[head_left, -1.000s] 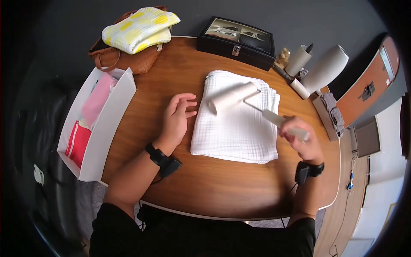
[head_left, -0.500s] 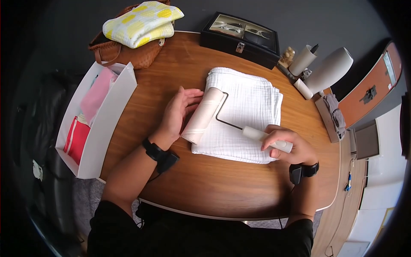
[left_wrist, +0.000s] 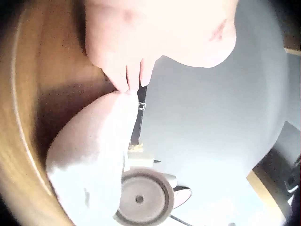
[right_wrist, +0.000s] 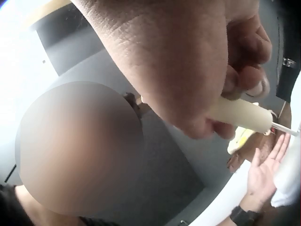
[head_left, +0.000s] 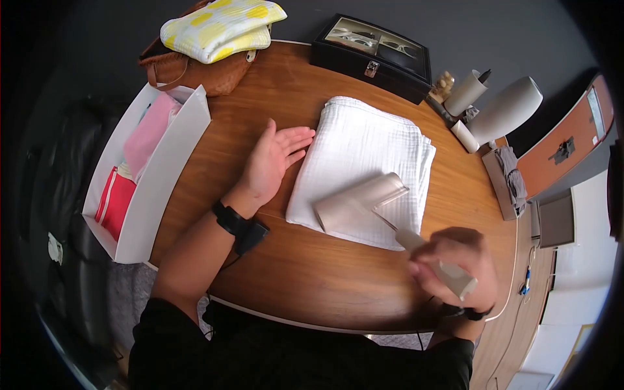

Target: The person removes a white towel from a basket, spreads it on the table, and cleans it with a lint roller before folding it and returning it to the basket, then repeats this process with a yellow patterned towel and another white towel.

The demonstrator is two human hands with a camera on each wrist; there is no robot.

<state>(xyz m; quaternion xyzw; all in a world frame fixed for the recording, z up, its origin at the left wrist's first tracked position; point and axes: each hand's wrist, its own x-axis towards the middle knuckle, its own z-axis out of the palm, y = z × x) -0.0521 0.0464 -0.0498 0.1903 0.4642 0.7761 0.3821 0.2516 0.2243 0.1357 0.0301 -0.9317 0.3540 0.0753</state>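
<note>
A folded white cloth [head_left: 370, 143] lies on the wooden table. Over its lower part is the lint roller [head_left: 361, 201], slightly blurred, its wire frame leading to a pale handle [head_left: 416, 244]. My right hand [head_left: 458, 266] grips that handle beyond the cloth's lower right corner; in the right wrist view the fingers curl round the handle [right_wrist: 244, 115]. My left hand [head_left: 273, 159] has its palm turned up and fingers straight, fingertips at the cloth's left edge. The left wrist view shows the fingers [left_wrist: 134, 75] by the white cloth [left_wrist: 94, 150], with the roller's round end [left_wrist: 143, 197] beyond.
A white box [head_left: 162, 175] of folded clothes stands left. Behind it are a brown bag [head_left: 221, 75] and a yellow-spotted cloth [head_left: 221, 29]. A black glasses case [head_left: 370, 58] is at the back, a white vase [head_left: 507, 110] and a small box [head_left: 504, 182] at the right.
The roller has swung from the cloth's left edge to its lower middle. My right hand has moved down and slightly right with the handle. My left palm has turned upward.
</note>
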